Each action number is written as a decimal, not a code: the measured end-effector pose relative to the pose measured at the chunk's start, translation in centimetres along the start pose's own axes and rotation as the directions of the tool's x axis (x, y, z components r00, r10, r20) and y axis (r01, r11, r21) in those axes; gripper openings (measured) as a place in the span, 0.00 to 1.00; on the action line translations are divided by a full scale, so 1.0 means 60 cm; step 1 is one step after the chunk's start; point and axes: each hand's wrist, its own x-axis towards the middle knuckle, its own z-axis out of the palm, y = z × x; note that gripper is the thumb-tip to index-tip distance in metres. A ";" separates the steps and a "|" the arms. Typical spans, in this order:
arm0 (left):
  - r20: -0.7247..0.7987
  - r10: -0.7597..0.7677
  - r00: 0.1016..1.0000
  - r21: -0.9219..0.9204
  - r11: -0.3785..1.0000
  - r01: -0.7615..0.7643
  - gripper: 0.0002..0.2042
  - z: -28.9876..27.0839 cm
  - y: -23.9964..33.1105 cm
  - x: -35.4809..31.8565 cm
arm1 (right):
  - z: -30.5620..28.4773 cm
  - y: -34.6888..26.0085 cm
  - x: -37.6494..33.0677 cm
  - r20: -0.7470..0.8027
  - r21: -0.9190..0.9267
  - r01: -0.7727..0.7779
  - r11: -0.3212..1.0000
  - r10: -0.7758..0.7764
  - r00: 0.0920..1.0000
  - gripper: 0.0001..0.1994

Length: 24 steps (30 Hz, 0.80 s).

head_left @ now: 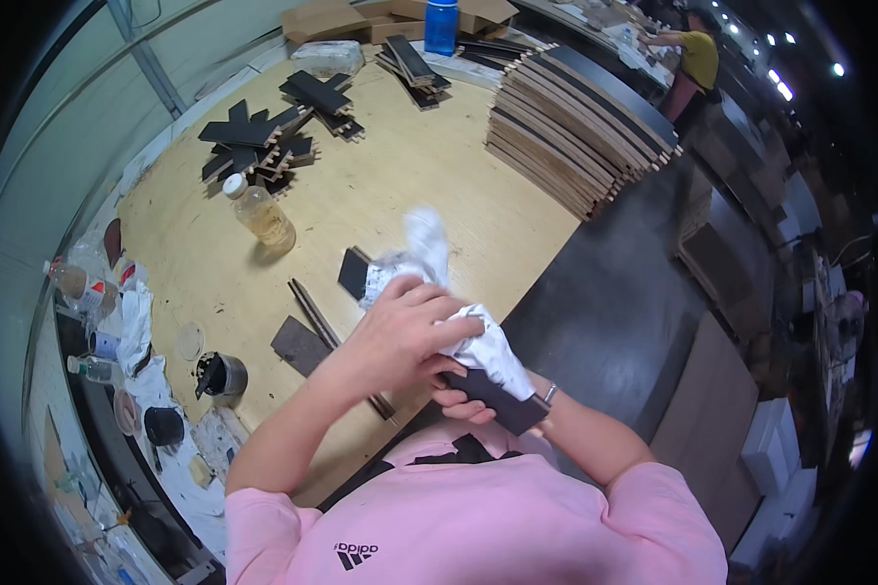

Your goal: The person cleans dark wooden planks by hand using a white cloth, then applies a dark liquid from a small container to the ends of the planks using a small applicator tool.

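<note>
Head view: the left hand point(400, 336) presses a white rag point(429, 273) onto a dark wooden piece point(493, 400), fingers curled around the cloth. The right hand point(463, 405) grips the piece from beneath, steadying it above the plywood table point(410, 166).

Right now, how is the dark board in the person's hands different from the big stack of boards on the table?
The dark board is a single small piece, held by the left hand and right hand under a white cloth. The stack of boards is many long pieces, lying untouched on the wooden table. Both look dark-faced.
</note>
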 end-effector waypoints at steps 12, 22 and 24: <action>0.102 -0.936 0.336 -0.992 -0.070 0.106 0.08 0.133 -0.013 -0.038 | 0.016 -0.014 0.038 0.035 -0.986 0.160 0.055 -0.860 0.509 0.16; -0.106 -0.947 0.303 -0.968 0.168 0.187 0.12 0.041 -0.035 -0.062 | -0.022 -0.031 -0.004 -0.280 -0.899 0.200 0.390 -0.863 0.420 0.09; -0.109 -0.798 0.593 -0.741 0.463 0.486 0.18 0.063 0.005 -0.073 | -0.032 -0.022 0.002 -0.298 -0.949 -0.032 0.313 -0.860 0.414 0.08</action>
